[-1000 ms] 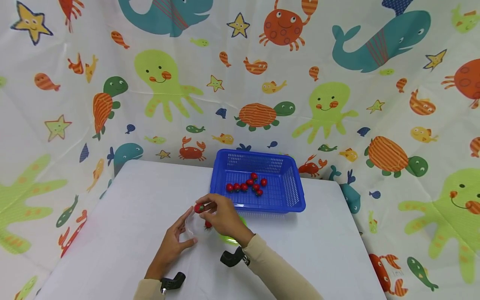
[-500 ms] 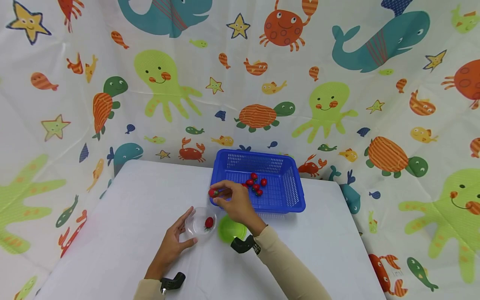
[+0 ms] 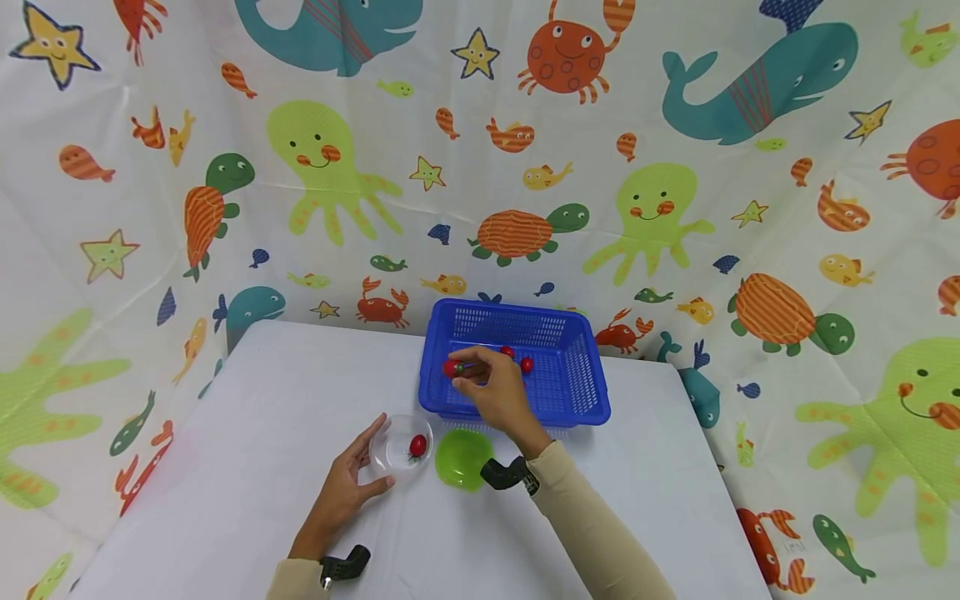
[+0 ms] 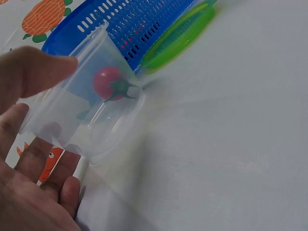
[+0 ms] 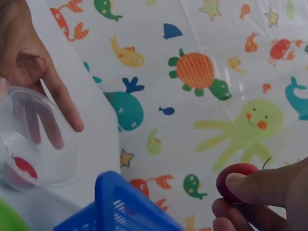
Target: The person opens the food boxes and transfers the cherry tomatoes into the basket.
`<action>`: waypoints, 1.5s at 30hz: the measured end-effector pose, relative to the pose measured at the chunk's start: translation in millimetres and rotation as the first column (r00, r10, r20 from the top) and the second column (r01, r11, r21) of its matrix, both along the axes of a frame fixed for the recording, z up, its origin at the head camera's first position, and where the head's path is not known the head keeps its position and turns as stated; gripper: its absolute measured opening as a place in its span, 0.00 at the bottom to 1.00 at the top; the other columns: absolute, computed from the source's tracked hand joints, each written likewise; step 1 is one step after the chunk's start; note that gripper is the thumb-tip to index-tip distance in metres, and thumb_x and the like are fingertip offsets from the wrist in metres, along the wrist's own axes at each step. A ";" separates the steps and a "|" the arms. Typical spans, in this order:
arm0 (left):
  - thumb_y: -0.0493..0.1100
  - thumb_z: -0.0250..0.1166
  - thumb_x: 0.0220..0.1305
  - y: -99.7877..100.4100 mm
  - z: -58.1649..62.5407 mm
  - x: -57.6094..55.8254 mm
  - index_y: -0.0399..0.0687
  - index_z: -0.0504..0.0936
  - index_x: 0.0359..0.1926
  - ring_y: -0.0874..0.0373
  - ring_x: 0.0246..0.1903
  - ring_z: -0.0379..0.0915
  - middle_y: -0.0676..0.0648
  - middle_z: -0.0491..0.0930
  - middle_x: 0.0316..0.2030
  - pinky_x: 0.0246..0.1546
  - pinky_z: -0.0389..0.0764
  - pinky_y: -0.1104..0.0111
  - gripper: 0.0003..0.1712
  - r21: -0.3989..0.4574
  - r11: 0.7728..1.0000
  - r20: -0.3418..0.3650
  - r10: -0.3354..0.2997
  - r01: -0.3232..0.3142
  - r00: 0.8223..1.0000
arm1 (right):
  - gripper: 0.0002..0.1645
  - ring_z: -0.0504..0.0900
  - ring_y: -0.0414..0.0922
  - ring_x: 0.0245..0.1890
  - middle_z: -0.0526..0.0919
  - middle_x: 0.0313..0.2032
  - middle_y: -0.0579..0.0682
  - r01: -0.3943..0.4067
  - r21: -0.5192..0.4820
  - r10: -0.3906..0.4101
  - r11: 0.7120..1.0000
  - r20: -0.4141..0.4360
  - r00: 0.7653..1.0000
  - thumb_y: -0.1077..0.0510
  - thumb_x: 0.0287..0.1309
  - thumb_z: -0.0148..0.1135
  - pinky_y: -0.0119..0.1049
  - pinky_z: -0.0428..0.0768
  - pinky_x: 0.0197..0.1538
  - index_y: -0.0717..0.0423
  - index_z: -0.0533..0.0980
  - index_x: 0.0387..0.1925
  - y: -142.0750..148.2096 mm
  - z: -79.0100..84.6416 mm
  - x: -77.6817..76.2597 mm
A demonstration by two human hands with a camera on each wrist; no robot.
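My right hand (image 3: 501, 396) pinches a red cherry tomato (image 3: 451, 368) with its green stem between thumb and fingers. It is over the left part of the blue perforated basket (image 3: 587, 367). In the right wrist view the same tomato (image 5: 234, 179) shows at the fingertips. My left hand (image 3: 343, 493) holds a clear plastic cup (image 3: 384, 460) on the table, thumb on one side and fingers round the other. One cherry tomato (image 4: 108, 83) with a green calyx lies inside the cup. More cherry tomatoes (image 3: 527, 365) lie in the basket, partly hidden by my right hand.
A bright green round dish (image 3: 462, 461) stands right of the cup, in front of the basket. White cloth (image 3: 247, 433) covers the table. Behind it hangs a curtain (image 3: 465, 142) printed with sea animals.
My right hand has moved from above the cup to the right and away from me, over the basket, carrying the cherry tomato. My left hand and the cup have stayed put.
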State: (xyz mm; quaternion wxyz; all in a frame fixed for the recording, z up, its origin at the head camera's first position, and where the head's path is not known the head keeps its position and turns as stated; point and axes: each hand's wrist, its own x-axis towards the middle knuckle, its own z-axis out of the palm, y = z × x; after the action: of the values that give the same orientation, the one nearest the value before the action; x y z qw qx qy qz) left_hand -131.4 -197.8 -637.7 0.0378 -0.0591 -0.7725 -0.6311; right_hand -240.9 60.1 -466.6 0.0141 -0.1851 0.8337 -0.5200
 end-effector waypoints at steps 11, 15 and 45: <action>0.38 0.79 0.59 1.0 3.3 0.4 0.61 0.60 0.84 0.88 0.73 0.52 0.46 0.59 0.83 0.64 0.68 0.84 0.57 -0.027 1.000 0.025 0.016 -0.015 1.000 | 0.19 0.88 0.47 0.47 0.90 0.52 0.48 0.079 -0.050 -0.077 0.996 0.041 0.996 0.62 0.64 0.74 0.41 0.90 0.54 0.47 0.86 0.55 21.4 -8.2 -16.7; 0.38 0.80 0.59 1.2 3.6 -0.2 0.60 0.60 0.84 0.89 0.73 0.52 0.46 0.60 0.83 0.65 0.68 0.84 0.57 -0.040 0.999 0.031 0.021 -0.020 0.999 | 0.18 0.88 0.47 0.46 0.91 0.50 0.49 0.105 -0.060 -0.102 0.993 0.052 0.993 0.61 0.64 0.75 0.37 0.89 0.52 0.48 0.86 0.55 28.9 -12.2 -23.9; 0.40 0.80 0.60 6.3 0.5 8.6 0.64 0.60 0.84 0.89 0.73 0.51 0.49 0.60 0.83 0.65 0.68 0.84 0.56 -0.052 0.998 0.031 0.036 -0.035 0.999 | 0.16 0.86 0.47 0.44 0.90 0.45 0.50 0.209 0.008 -0.209 0.978 0.086 0.974 0.51 0.67 0.74 0.35 0.87 0.48 0.45 0.87 0.55 85.4 -34.4 -51.2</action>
State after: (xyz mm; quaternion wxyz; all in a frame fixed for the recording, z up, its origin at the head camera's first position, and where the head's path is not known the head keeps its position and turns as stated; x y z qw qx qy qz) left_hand -122.8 -191.5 -637.2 0.0351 -0.0363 -0.7901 -0.6109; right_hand -292.1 145.5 -501.0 -0.0049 -0.0736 0.8469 -0.5266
